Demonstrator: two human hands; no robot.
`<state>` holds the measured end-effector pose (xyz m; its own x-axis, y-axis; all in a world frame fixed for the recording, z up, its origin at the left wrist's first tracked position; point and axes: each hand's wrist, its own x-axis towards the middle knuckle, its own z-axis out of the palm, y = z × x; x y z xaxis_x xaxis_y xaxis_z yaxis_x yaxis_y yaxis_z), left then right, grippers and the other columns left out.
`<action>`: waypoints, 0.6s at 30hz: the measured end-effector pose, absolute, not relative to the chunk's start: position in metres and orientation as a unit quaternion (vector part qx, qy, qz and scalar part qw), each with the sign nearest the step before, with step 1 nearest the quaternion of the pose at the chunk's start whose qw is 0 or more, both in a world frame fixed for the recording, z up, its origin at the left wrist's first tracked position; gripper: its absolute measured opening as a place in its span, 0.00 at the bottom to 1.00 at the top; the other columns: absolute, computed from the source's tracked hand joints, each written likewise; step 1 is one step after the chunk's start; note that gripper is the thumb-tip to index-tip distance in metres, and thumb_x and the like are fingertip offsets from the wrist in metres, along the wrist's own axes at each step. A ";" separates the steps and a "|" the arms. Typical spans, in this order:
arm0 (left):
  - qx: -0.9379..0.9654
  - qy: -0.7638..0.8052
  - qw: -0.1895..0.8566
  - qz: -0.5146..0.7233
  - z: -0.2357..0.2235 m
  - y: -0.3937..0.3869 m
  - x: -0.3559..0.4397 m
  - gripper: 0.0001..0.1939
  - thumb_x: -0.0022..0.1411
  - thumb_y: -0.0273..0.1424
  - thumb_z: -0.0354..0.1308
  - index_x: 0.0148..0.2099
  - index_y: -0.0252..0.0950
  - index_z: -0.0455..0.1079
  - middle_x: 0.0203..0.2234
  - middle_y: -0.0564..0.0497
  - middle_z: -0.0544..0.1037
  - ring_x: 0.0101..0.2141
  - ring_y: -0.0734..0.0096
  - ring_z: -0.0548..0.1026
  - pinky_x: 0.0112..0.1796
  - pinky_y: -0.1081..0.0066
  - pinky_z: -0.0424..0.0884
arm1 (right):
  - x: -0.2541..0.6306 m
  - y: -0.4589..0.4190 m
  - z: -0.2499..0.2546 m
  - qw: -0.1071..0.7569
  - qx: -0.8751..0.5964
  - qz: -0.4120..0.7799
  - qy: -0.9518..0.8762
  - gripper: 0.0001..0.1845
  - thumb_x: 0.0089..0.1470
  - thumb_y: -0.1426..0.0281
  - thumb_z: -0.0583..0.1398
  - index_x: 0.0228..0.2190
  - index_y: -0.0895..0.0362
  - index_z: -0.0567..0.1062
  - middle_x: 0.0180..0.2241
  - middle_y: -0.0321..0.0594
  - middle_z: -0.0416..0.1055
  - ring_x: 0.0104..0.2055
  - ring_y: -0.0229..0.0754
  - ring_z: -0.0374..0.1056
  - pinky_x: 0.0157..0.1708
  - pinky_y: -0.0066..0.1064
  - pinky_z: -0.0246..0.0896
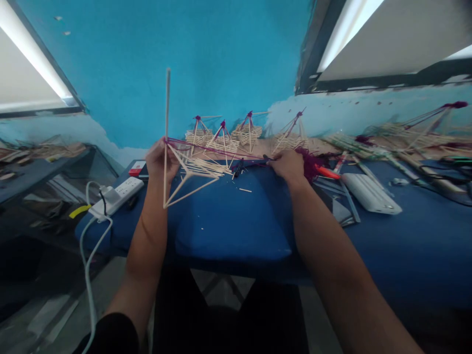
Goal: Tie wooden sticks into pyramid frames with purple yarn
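Currently, left hand (pixel 157 160): left of centre, fingers curled, pinching the stick frame near the joint where the thread is tied.
Stick frame (pixel 189 173): left of centre, raised above the table; one long stick points up toward the top of the view, the others meet in angles below the hand.
Thread (pixel 217 149): purple, stretched across the centre from the frame's joint to the right hand.
Right hand (pixel 289 164): right of centre, fingers closed on the thread; a small dark thing shows at the fingertips, too blurred to tell.
Yarn (pixel 312 164): purple tangle, just beside the right hand, with an orange thing (pixel 327 172) next to it.
Loose sticks (pixel 204 167): a fanned heap at centre, behind the frame.
Models (pixel 224 144): a row with purple-bound peaks, upper centre, near the blue wall (pixel 206 54).
Table (pixel 236 221): blue top across the middle; a stick scrap (pixel 245 190) lies on it.
Power strip (pixel 118 197): white, at left.
White device (pixel 370 193): at right.
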<state>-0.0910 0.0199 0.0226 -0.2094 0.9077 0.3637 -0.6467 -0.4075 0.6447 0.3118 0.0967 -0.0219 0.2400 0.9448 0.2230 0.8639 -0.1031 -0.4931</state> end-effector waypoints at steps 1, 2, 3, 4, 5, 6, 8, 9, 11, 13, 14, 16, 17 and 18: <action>0.364 0.175 0.502 0.765 0.022 0.021 -0.095 0.08 0.58 0.28 0.78 0.36 0.41 0.82 0.28 0.53 0.83 0.27 0.80 0.78 0.28 0.82 0.78 | 0.312 0.095 -0.022 0.267 -0.742 0.067 -0.611 0.21 0.64 0.66 0.72 0.55 0.64 0.88 0.54 0.66 0.83 0.63 0.69 0.79 0.68 0.53 0.71; 0.372 0.175 0.489 0.769 0.022 0.021 -0.099 0.07 0.59 0.30 0.78 0.37 0.41 0.82 0.29 0.52 0.83 0.28 0.78 0.79 0.29 0.81 0.78 | 0.312 0.094 -0.022 0.264 -0.745 0.057 -0.610 0.22 0.65 0.65 0.71 0.55 0.65 0.87 0.54 0.68 0.82 0.63 0.70 0.78 0.68 0.54 0.71; 0.382 0.180 0.475 0.772 0.022 0.022 -0.102 0.08 0.61 0.32 0.78 0.39 0.42 0.83 0.31 0.52 0.84 0.30 0.77 0.81 0.30 0.80 0.79 | 0.311 0.092 -0.022 0.263 -0.747 0.044 -0.609 0.22 0.66 0.65 0.71 0.56 0.65 0.87 0.55 0.70 0.81 0.63 0.71 0.78 0.67 0.55 0.70; 0.393 0.187 0.461 0.773 0.022 0.022 -0.104 0.08 0.61 0.33 0.78 0.41 0.43 0.83 0.32 0.52 0.84 0.32 0.76 0.82 0.31 0.80 0.80 | 0.310 0.091 -0.022 0.260 -0.751 0.030 -0.607 0.23 0.66 0.65 0.70 0.57 0.66 0.86 0.56 0.71 0.81 0.63 0.72 0.77 0.67 0.56 0.71; 0.401 0.194 0.448 0.775 0.022 0.023 -0.105 0.08 0.62 0.34 0.78 0.42 0.43 0.83 0.32 0.52 0.84 0.32 0.75 0.82 0.31 0.79 0.81 | 0.308 0.090 -0.022 0.255 -0.755 0.018 -0.604 0.24 0.67 0.64 0.70 0.58 0.66 0.85 0.56 0.73 0.79 0.63 0.73 0.77 0.66 0.57 0.71; 0.403 0.200 0.437 0.779 0.023 0.023 -0.105 0.08 0.62 0.34 0.78 0.42 0.43 0.83 0.32 0.52 0.83 0.32 0.76 0.82 0.32 0.80 0.81 | 0.307 0.090 -0.023 0.247 -0.760 0.013 -0.601 0.25 0.66 0.63 0.71 0.58 0.66 0.85 0.58 0.73 0.79 0.63 0.73 0.77 0.64 0.58 0.72; 0.401 0.214 0.424 0.783 0.024 0.024 -0.104 0.07 0.63 0.33 0.77 0.41 0.42 0.82 0.30 0.53 0.82 0.30 0.78 0.81 0.31 0.81 0.80 | 0.304 0.091 -0.024 0.230 -0.766 0.023 -0.599 0.29 0.62 0.59 0.75 0.58 0.64 0.85 0.59 0.72 0.78 0.62 0.73 0.77 0.62 0.56 0.74; 0.400 0.224 0.425 0.781 0.025 0.024 -0.102 0.06 0.63 0.33 0.76 0.40 0.42 0.82 0.29 0.54 0.81 0.28 0.80 0.80 0.31 0.82 0.79 | 0.303 0.092 -0.025 0.224 -0.763 0.039 -0.605 0.31 0.58 0.58 0.77 0.57 0.63 0.85 0.58 0.69 0.79 0.62 0.71 0.78 0.62 0.55 0.75; 0.400 0.245 0.434 0.769 0.027 0.024 -0.097 0.06 0.63 0.32 0.76 0.39 0.40 0.82 0.28 0.55 0.81 0.25 0.83 0.77 0.30 0.84 0.78 | 0.303 0.096 -0.026 0.221 -0.735 0.103 -0.632 0.32 0.52 0.60 0.80 0.54 0.63 0.86 0.53 0.62 0.83 0.58 0.66 0.80 0.60 0.48 0.76; 0.407 0.261 0.439 0.757 0.027 0.023 -0.088 0.06 0.60 0.31 0.76 0.38 0.39 0.83 0.27 0.55 0.81 0.23 0.84 0.76 0.28 0.84 0.76 | 0.304 0.099 -0.027 0.241 -0.679 0.203 -0.663 0.32 0.48 0.66 0.81 0.54 0.63 0.86 0.47 0.54 0.85 0.52 0.58 0.81 0.55 0.41 0.77; 0.414 0.265 0.440 0.751 0.027 0.023 -0.083 0.06 0.59 0.30 0.77 0.37 0.39 0.84 0.26 0.55 0.81 0.22 0.84 0.75 0.27 0.84 0.75 | 0.304 0.100 -0.027 0.255 -0.647 0.254 -0.673 0.33 0.47 0.69 0.80 0.54 0.63 0.86 0.45 0.51 0.85 0.49 0.54 0.82 0.53 0.38 0.78; 0.433 0.268 0.442 0.738 0.026 0.022 -0.071 0.06 0.55 0.30 0.77 0.36 0.38 0.86 0.24 0.54 0.81 0.21 0.83 0.74 0.24 0.82 0.73 | 0.303 0.099 -0.027 0.284 -0.600 0.323 -0.674 0.35 0.43 0.75 0.79 0.56 0.63 0.85 0.46 0.50 0.85 0.47 0.51 0.82 0.51 0.37 0.78; 0.442 0.272 0.444 0.730 0.025 0.021 -0.065 0.07 0.53 0.30 0.77 0.36 0.37 0.87 0.23 0.54 0.81 0.20 0.82 0.74 0.24 0.81 0.73 | 0.302 0.097 -0.026 0.299 -0.590 0.336 -0.671 0.36 0.42 0.78 0.78 0.56 0.63 0.85 0.48 0.51 0.85 0.47 0.51 0.82 0.52 0.38 0.79; 0.451 0.280 0.447 0.720 0.023 0.021 -0.060 0.08 0.51 0.29 0.77 0.36 0.37 0.87 0.22 0.54 0.81 0.20 0.81 0.75 0.24 0.80 0.73 | 0.300 0.095 -0.024 0.313 -0.585 0.338 -0.668 0.36 0.41 0.79 0.77 0.56 0.62 0.85 0.49 0.52 0.84 0.49 0.52 0.82 0.53 0.40 0.79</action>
